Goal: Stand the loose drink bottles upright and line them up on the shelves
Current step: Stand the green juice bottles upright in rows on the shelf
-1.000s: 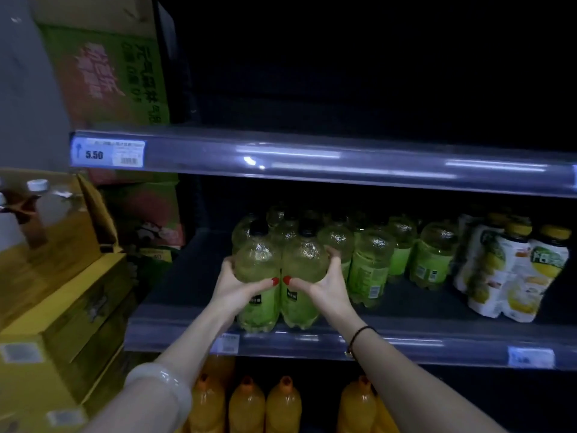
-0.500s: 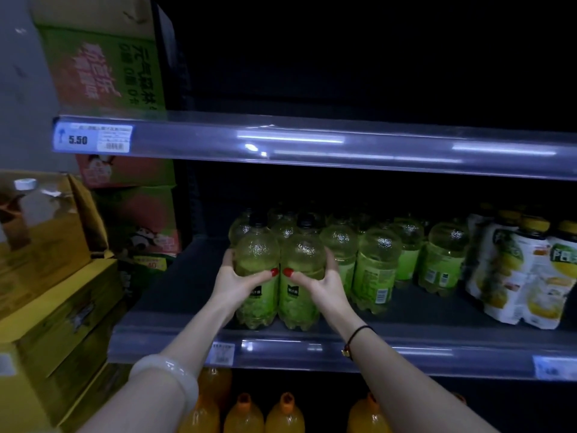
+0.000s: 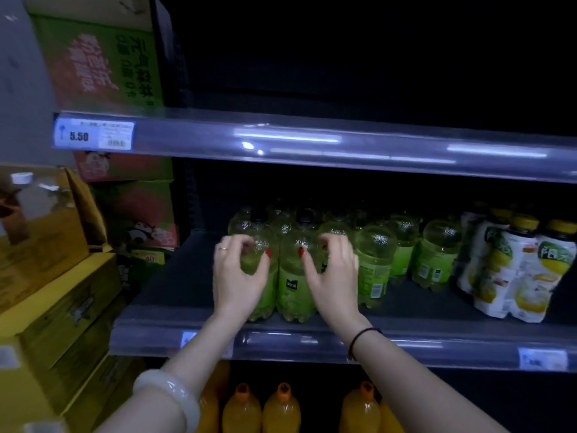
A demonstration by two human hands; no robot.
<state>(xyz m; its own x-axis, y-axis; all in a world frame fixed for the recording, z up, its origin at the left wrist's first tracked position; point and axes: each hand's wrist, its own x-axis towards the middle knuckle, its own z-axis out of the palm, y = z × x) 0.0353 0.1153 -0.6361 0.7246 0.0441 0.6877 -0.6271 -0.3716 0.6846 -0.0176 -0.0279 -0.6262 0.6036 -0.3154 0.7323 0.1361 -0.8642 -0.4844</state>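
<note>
Both hands have drawn back off the front pair (image 3: 295, 276) of green bottles (image 3: 374, 260) they clasped a second ago. Left hand (image 3: 239, 276): grip released, fingers loosely curled just in front of the left bottle, nothing held. Right hand (image 3: 334, 276): same, in front of the right one. Thumb tips may brush the plastic; cannot tell.

Progress, as judged: front pair stands upright, side by side and touching, at the lip of the middle shelf (image 3: 175, 335), at the left end of the green block. Every bottle in view stands; none lies loose. This stretch looks near done. Likely left: bring the set-back greens forward into line. Upper shelf (image 3: 374, 145) too dark to read.

Counts:
- Green: five clear toward the front, more behind, too dim to number.
- White bottles (image 3: 524, 270), yellow caps: four showing at right.
- Orange bottles (image 3: 282, 410) below: four clear, a fifth partly hidden.
- Price tag (image 3: 93, 134) reading 5.50: one.
- Cartons (image 3: 62, 307): stacked at left, not countable.
</note>
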